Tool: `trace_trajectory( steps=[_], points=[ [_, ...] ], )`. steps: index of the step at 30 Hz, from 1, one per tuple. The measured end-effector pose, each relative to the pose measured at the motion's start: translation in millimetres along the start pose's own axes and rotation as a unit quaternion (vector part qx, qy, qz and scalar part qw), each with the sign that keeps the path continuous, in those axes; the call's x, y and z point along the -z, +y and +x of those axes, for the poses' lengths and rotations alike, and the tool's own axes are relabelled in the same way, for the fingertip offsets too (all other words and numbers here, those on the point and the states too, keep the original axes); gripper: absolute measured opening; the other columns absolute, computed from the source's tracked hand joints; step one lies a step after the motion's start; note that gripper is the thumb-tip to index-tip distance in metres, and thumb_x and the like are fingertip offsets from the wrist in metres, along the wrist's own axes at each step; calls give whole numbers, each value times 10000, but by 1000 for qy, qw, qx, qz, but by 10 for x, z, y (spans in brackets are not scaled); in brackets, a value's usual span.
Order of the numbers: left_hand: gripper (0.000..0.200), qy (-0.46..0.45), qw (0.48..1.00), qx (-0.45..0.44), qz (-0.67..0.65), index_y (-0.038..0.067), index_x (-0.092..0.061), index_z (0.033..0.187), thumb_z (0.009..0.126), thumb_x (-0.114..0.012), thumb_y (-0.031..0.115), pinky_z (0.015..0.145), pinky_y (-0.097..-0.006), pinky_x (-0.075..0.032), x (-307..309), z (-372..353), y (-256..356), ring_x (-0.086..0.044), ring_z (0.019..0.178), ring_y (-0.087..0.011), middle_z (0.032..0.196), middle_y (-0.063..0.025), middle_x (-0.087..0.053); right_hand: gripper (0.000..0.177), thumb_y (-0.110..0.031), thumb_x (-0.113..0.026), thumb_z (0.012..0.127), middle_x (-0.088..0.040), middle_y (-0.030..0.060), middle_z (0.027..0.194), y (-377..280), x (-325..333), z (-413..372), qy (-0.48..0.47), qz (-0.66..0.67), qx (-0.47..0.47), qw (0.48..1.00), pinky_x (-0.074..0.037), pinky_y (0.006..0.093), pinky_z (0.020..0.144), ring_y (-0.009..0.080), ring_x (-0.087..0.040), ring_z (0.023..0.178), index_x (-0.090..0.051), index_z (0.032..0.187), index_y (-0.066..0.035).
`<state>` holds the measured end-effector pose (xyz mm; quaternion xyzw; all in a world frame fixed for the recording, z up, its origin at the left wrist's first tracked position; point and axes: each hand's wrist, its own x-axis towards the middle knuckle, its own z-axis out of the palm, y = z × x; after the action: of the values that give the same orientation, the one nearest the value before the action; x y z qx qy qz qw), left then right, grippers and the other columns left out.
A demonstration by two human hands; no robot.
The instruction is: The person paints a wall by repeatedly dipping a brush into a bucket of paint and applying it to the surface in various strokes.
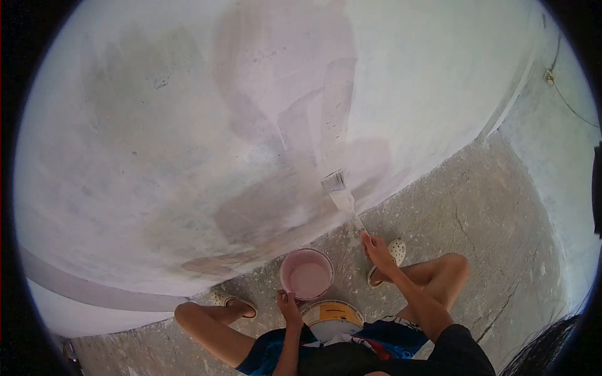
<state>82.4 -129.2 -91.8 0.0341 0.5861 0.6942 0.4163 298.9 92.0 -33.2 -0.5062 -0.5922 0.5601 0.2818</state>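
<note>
My right hand [377,249] grips the handle of a wide paintbrush [340,194], whose bristles rest against the lower part of the pale wall [188,125]. Wet pinkish strokes cover the wall above and beside the brush. My left hand [289,305] holds the near rim of a small pink bucket [306,274] filled with pale pink paint, standing on the concrete floor between my knees.
A white and orange round container [332,316] sits just behind the bucket, close to my body. My feet in pale perforated shoes [395,250] rest on the rough concrete floor [489,213]. The wall turns a corner at the right [514,94], with a thin wire there.
</note>
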Motion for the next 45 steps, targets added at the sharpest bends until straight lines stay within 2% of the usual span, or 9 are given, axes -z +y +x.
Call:
trace_trajectory(
  steps=[8, 20, 23, 25, 33, 35, 38, 45],
  points=[
    [114, 11, 1000, -3, 2, 91, -392, 925, 899, -502, 77, 616, -282, -514, 1, -52, 42, -508, 675, -105, 813, -24, -493, 490, -511, -443, 965, -402, -58, 580, 178, -36, -30, -8, -28, -42, 999, -294, 242, 444, 52, -353, 496, -478, 680, -114],
    [135, 19, 1000, -14, 3, 76, -397, 941, 895, -523, 80, 591, -288, -526, -23, -79, 81, -550, 700, -124, 863, -47, -510, 493, -528, -463, 950, -402, -54, 579, 208, -20, -69, 6, -49, -67, 997, -301, 245, 438, 58, -351, 490, -493, 698, -104],
    [133, 8, 1000, 0, -11, 70, -396, 951, 902, -518, 90, 600, -300, -541, -29, -77, 113, -556, 706, -132, 873, -55, -514, 500, -531, -473, 943, -408, -42, 578, 388, -13, -7, -1, -51, -78, 996, -310, 261, 441, 68, -361, 495, -490, 695, -97],
    [132, 9, 1000, -3, -5, 70, -397, 953, 905, -517, 96, 603, -302, -543, -32, -87, 114, -557, 707, -134, 879, -57, -514, 514, -530, -478, 939, -408, -29, 574, 439, -9, 11, -12, -83, -130, 988, -324, 286, 447, 87, -372, 497, -474, 676, -89],
    [132, 4, 1000, -14, 3, 69, -396, 967, 914, -508, 114, 614, -297, -535, 26, -49, 69, -559, 722, -133, 879, -52, -515, 536, -521, -486, 934, -450, 0, 576, 400, -65, 25, -26, -93, -190, 977, -338, 315, 455, 118, -401, 499, -512, 680, -51],
    [157, 9, 1000, -20, -17, 110, -391, 979, 890, -519, 96, 531, -339, -559, 75, 11, -17, -601, 690, -152, 812, -36, -530, 545, -525, -502, 924, -464, 8, 569, 413, -69, 32, -17, -94, -193, 977, -341, 320, 457, 130, -405, 492, -539, 694, -32],
    [156, 7, 1000, -25, -8, 105, -397, 978, 889, -525, 104, 526, -344, -560, 68, 9, -30, -608, 706, -154, 806, -40, -535, 540, -526, -481, 937, -452, 2, 587, 450, -62, 38, -30, -60, -190, 980, -336, 313, 451, 118, -393, 504, -507, 676, -53],
    [145, 13, 1000, -21, -10, 101, -397, 944, 893, -532, 118, 567, -363, -567, 28, -20, 36, -598, 696, -162, 807, -44, -530, 481, -454, -531, 936, -449, -1, 575, 709, -93, 139, -38, -135, -249, 958, -310, 309, 439, 117, -369, 483, -513, 669, -53]
  ],
)
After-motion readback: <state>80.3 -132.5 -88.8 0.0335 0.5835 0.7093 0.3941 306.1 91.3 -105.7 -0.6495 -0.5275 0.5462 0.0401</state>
